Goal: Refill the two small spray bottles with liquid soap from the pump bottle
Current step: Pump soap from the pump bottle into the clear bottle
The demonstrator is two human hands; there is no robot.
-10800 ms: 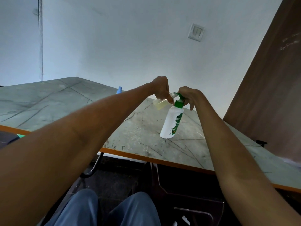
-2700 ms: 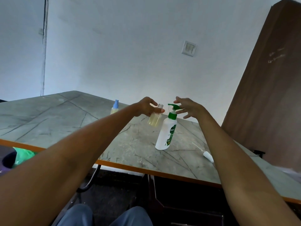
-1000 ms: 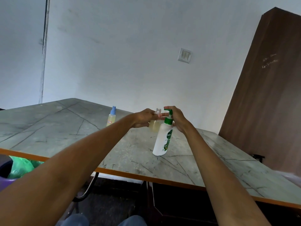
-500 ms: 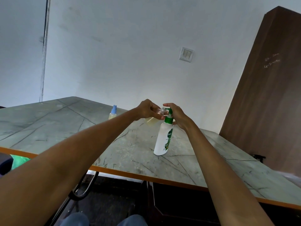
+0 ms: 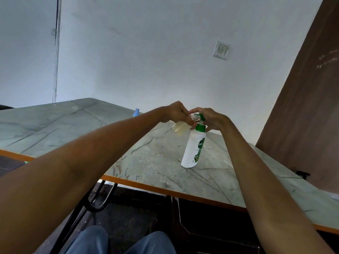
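The small clear bottle (image 5: 180, 127) with yellow soap in it is held up in the air, tipped on its side, with its open mouth right at the green spout of the pump bottle (image 5: 193, 149). The left hand (image 5: 175, 113) has its fingers curled around the small bottle. The pump bottle stands upright on the marble table (image 5: 150, 158). The right hand (image 5: 211, 118) sits on top of the green pump, fingers curled over it. Far back, a blue cap (image 5: 137, 112) peeks out behind the left arm.
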